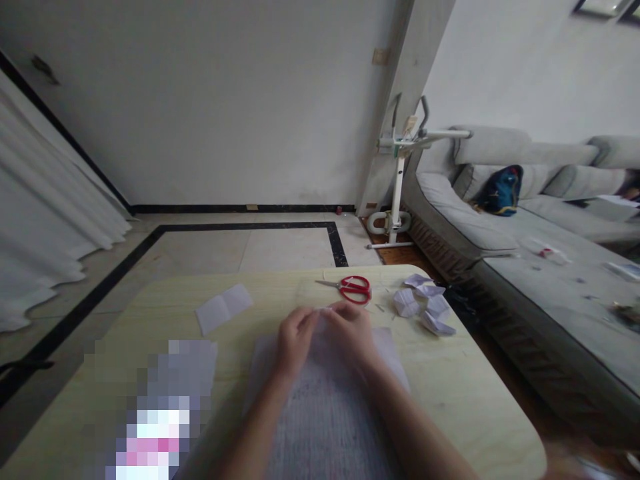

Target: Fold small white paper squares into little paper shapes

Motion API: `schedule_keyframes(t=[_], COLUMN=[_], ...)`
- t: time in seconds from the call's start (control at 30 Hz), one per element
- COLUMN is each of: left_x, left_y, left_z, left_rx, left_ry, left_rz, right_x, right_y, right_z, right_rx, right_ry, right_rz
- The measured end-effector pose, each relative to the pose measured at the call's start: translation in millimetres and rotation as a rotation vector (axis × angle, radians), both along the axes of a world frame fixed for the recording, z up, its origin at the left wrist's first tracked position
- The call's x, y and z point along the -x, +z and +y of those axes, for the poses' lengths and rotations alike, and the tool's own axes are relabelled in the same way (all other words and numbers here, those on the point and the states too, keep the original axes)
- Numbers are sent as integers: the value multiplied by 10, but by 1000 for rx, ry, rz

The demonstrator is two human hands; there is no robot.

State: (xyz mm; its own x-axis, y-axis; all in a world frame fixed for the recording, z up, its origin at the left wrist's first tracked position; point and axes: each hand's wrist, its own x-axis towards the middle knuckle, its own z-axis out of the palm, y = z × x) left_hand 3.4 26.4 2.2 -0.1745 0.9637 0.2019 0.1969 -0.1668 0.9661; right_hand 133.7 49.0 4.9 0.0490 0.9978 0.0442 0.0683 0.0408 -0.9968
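My left hand (295, 339) and my right hand (354, 332) meet near the middle of the table, fingers closed on a small piece of white paper (324, 321) between them. Beneath my wrists lies a large sheet (330, 427) covered in blurred print. Red-handled scissors (354, 288) rest just beyond my right hand, blades pointing left. Several folded white paper pieces (425, 303) are clustered to the right. On the left is a flat, creased rectangle of white paper (224, 308). My fingers hide most of the held paper, so its folds cannot be made out.
The pale wooden table (480, 407) has rounded corners. A pixelated patch (155, 413) covers its left front part. Beyond the table stand a white exercise machine (397, 180) and, to the right, a grey sofa (500, 233). A white curtain (45, 207) hangs at left.
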Motion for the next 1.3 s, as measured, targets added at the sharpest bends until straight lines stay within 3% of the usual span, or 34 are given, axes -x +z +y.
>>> schedule_keyframes(t=[0.77, 1.03, 1.17, 1.3], left_x=[19, 19, 36, 35], left_y=[45, 40, 40, 50], left_z=[15, 23, 29, 34], left_rx=[37, 60, 65, 76], left_ry=[16, 82, 114, 106], left_rz=[-95, -108, -95, -118], right_x=[20, 33, 51, 50], right_y=[-40, -45, -12, 17], right_z=[-15, -41, -61, -63], right_rx=[-23, -112, -67, -4], right_ry=[38, 50, 138, 134], right_rz=[-82, -182, -197, -200])
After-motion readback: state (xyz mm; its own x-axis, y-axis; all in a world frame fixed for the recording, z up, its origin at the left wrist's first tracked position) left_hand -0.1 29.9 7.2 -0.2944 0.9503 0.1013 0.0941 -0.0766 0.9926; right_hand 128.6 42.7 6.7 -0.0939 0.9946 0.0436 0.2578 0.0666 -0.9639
